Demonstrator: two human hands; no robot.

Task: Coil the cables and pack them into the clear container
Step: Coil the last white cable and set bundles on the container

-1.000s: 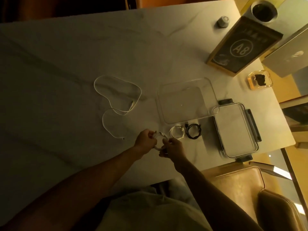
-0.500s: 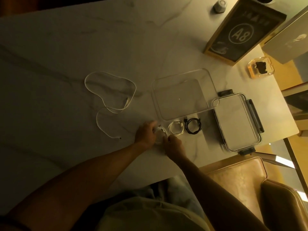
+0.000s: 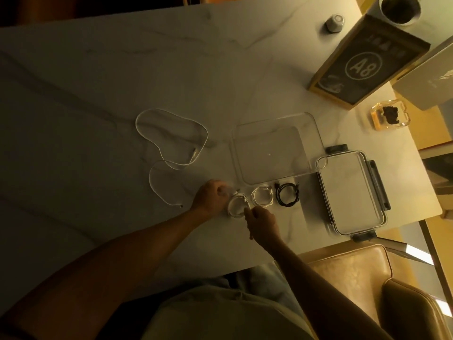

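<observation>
A freshly coiled white cable [image 3: 235, 206] lies on the marble table [image 3: 122, 82] between my hands. My left hand [image 3: 212, 198] grips its left side with curled fingers. The loosely curled fingertips of my right hand [image 3: 261, 221] touch its near right rim. To the right lie a second white coil [image 3: 262, 196] and a black coil [image 3: 288, 194], both free. A long loose white cable [image 3: 171, 141] sprawls to the left. Behind the coils stands the clear container [image 3: 236, 153], with no cable inside it.
The container's clear lid [image 3: 353, 192] with dark latches lies at the right, near the table's edge. Farther back right are an "A8" sign [image 3: 365, 67], a small glass dish [image 3: 389, 116], a grey knob [image 3: 333, 22] and a laptop [image 3: 431, 82]. A tan chair [image 3: 367, 278] sits at lower right.
Both hands lowered the white coil from just above the table onto it, next to the other white coil. My right hand has since drawn back slightly toward me.
</observation>
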